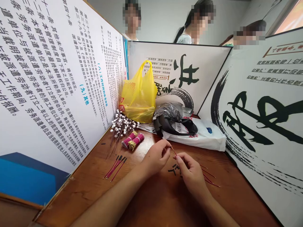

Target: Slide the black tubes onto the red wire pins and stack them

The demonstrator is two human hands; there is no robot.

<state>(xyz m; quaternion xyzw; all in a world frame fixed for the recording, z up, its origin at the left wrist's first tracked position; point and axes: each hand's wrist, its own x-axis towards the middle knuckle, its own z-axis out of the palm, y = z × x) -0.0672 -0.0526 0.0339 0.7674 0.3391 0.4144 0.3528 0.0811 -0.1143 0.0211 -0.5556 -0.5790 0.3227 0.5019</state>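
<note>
**Two hands pinch a thin red wire above a wooden counter**

The left hand and the right hand meet over the middle of the wooden counter. Both have thumb and forefinger closed on a thin red wire, which runs slantwise between the two sets of fingers, just above the wood. Under the right hand lie a few short black sleeves, and loose red wires spread out to its right. To the left of the hands, a small fan of red wires with black tips lies flat. Farther back sit two bound bundles of red wire, beside a bunch of stems with white buds. Behind these stand a yellow plastic bag, a black bag and a white bag. Printed panels wall in the counter on three sides.
</note>
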